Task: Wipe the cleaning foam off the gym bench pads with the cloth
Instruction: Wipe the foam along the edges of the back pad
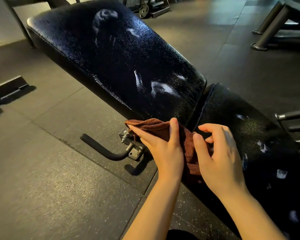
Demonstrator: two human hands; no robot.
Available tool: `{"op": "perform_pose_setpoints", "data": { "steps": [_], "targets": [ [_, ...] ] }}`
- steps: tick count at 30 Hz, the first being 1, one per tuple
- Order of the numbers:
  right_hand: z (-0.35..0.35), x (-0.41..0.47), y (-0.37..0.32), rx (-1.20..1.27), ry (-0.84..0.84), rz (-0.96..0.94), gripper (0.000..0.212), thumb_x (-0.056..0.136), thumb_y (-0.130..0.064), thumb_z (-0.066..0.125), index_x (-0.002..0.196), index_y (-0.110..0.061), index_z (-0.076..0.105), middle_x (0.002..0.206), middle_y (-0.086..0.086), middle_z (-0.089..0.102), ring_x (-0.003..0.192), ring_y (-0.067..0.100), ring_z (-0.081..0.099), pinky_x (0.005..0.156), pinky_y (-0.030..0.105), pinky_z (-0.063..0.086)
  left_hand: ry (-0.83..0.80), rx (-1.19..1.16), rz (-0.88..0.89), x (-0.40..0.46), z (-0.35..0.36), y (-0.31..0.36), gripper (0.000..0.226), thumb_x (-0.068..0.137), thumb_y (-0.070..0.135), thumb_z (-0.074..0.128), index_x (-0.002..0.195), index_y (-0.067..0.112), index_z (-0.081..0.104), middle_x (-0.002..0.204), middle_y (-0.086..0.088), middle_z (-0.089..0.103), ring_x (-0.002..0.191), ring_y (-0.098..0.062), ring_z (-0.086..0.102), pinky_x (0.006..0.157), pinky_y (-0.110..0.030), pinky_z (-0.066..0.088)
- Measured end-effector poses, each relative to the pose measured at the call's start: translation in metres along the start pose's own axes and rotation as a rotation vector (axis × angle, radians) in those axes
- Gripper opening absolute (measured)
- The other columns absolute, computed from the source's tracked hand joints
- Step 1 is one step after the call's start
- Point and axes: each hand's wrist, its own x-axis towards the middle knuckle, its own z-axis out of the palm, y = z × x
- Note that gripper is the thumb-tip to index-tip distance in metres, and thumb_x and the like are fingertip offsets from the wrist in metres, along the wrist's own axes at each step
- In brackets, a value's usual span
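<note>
- Brown cloth [164, 130] bunched between both hands, held at the near edge of the bench, over the gap between the two pads; long axis roughly upper-left to lower-right, one corner pointing left.
- Left hand [163, 146] gripping the cloth's left part, thumb on top, fingers curled under.
- Right hand [220, 153] pinching the cloth's right part, thumb and curled fingers on the fabric.
- Back pad [111, 63]: black, textured, long axis running from upper-left to lower-right, tilted up toward the far end; white foam streaks [163, 87] near its lower end, another smear near its top.
- Seat pad [249, 135]: black, to the right, dotted with small foam blobs [281, 174].
- Adjustment handle [100, 149] sticking out below the bench over the speckled rubber floor [50, 179].
</note>
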Motion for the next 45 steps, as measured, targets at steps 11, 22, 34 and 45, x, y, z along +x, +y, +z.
{"op": "perform_pose_setpoints", "data": {
  "steps": [11, 22, 34, 45],
  "targets": [
    [-0.011, -0.015, -0.004, -0.002, -0.050, 0.012, 0.043, 0.094, -0.044, 0.037, 0.118, -0.013, 0.055, 0.124, 0.003, 0.050, 0.111, 0.010, 0.045, 0.091, 0.002, 0.029, 0.299, -0.060, 0.020, 0.090, -0.020, 0.069, 0.072, 0.098, 0.049, 0.042, 0.151, 0.039, -0.006, 0.154, -0.021, 0.010, 0.139, -0.029, 0.030, 0.093, -0.027, 0.024],
    [0.023, -0.014, -0.016, 0.071, -0.112, -0.041, 0.049, 0.097, -0.040, 0.030, 0.140, -0.024, 0.043, 0.149, -0.005, 0.034, 0.133, -0.005, 0.023, 0.105, 0.019, 0.026, -0.012, 0.008, 0.044, 0.003, -0.007, 0.002, 0.090, 0.087, 0.068, 0.038, 0.152, 0.021, -0.002, 0.155, -0.010, 0.021, 0.137, -0.015, 0.031, 0.107, -0.008, 0.024],
    [0.043, -0.013, -0.021, 0.063, -0.093, -0.113, 0.052, 0.098, -0.040, 0.032, 0.147, -0.025, 0.029, 0.154, -0.002, 0.026, 0.142, 0.017, 0.026, 0.106, 0.053, 0.039, 0.205, 0.039, 0.126, 0.142, -0.054, 0.098, 0.063, 0.103, 0.042, 0.026, 0.152, 0.034, -0.012, 0.151, -0.023, 0.021, 0.137, -0.026, 0.029, 0.103, -0.034, 0.026],
    [0.036, -0.013, -0.019, 0.234, -0.097, -0.052, 0.046, 0.099, -0.039, 0.027, 0.144, -0.034, 0.027, 0.152, -0.005, 0.031, 0.139, -0.003, 0.024, 0.109, 0.007, 0.019, 0.170, -0.018, 0.228, 0.052, -0.020, 0.031, 0.061, 0.102, 0.031, 0.035, 0.148, 0.033, -0.005, 0.158, 0.002, 0.004, 0.138, 0.005, 0.009, 0.100, 0.005, 0.003]
  ]
}}
